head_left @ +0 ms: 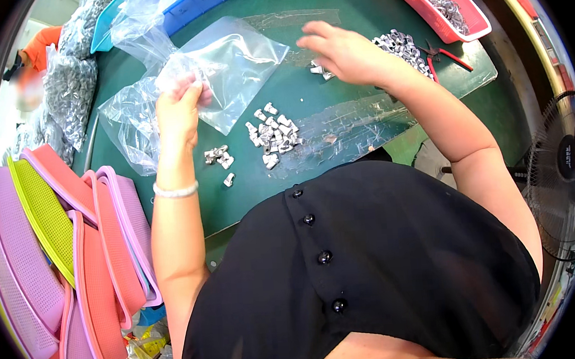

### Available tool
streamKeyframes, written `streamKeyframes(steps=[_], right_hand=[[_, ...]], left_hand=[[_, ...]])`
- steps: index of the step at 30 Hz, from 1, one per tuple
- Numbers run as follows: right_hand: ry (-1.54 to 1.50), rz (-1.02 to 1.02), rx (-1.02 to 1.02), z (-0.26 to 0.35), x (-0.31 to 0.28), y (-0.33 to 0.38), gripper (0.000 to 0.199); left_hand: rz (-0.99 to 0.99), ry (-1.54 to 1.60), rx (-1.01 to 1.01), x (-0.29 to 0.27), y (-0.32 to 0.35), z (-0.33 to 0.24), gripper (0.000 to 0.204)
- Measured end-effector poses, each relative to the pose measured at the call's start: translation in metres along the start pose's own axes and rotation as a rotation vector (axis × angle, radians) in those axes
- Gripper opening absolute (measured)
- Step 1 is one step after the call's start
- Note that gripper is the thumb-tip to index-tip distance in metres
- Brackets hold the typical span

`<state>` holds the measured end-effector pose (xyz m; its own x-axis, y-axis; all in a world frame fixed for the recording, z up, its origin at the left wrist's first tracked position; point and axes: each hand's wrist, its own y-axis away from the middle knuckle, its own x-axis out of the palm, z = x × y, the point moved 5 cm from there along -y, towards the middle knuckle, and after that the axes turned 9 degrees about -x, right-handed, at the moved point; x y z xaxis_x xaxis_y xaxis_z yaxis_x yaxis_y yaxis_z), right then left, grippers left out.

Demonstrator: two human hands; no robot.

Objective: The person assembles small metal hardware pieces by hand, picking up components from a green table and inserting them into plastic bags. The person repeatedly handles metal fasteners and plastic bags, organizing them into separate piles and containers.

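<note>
A clear plastic bag (pixel 236 63) is pinched in my left hand (pixel 182 97), thumb over its edge, with more clear film (pixel 127 124) lying around that wrist. My right hand (pixel 340 52) is held over the table with its fingers stretched out and nothing seen in them. Just beside its fingertips lie a few small silvery metal fittings (pixel 320 70), partly hidden by the hand. A loose heap of metal fittings (pixel 276 135) sits between my hands, nearer to me. A smaller cluster of fittings (pixel 219 156) lies next to my left wrist.
A larger pile of metal parts (pixel 402 48) and red-handled pliers (pixel 449 56) are at the right. Behind them stands a pink basket (pixel 433 16) of metal pieces. A blue bin (pixel 202 4) is at the back. Stacked colourful baskets (pixel 95 286) crowd the left; a fan (pixel 554 174) stands right.
</note>
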<state>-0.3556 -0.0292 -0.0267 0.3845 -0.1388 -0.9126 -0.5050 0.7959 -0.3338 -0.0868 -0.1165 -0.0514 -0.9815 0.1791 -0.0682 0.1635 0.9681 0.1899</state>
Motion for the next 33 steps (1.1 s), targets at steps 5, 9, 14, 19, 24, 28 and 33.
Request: streamKeyframes(steps=[5, 9, 14, 19, 24, 28, 33], right_hand=[[0.084, 0.197, 0.009, -0.004, 0.023, 0.016, 0.043], [0.107, 0.212, -0.021, -0.003, 0.034, 0.012, 0.033], [0.158, 0.114, -0.059, 0.006, 0.031, 0.014, 0.021], [0.136, 0.096, -0.064, 0.002, 0.034, 0.019, 0.023], [0.062, -0.026, -0.064, -0.004, 0.031, 0.021, 0.014], [-0.064, -0.078, -0.006, -0.012, 0.032, 0.02, 0.019], [-0.455, -0.226, 0.155, -0.029, 0.015, 0.016, 0.018]], left_hand=[[-0.62, -1.032, 1.014, 0.035, 0.01, -0.064, 0.05], [-0.238, -1.064, 1.051, 0.099, 0.007, -0.065, 0.048], [0.024, -1.347, 0.387, 0.159, -0.02, -0.025, 0.056], [-0.031, -1.342, 0.123, 0.17, -0.055, -0.019, 0.062], [0.095, -1.383, 0.09, 0.176, -0.068, -0.014, 0.036], [0.08, -1.337, 0.184, 0.17, -0.075, -0.007, 0.027], [0.265, -0.841, 0.069, 0.14, -0.083, 0.006, 0.015]])
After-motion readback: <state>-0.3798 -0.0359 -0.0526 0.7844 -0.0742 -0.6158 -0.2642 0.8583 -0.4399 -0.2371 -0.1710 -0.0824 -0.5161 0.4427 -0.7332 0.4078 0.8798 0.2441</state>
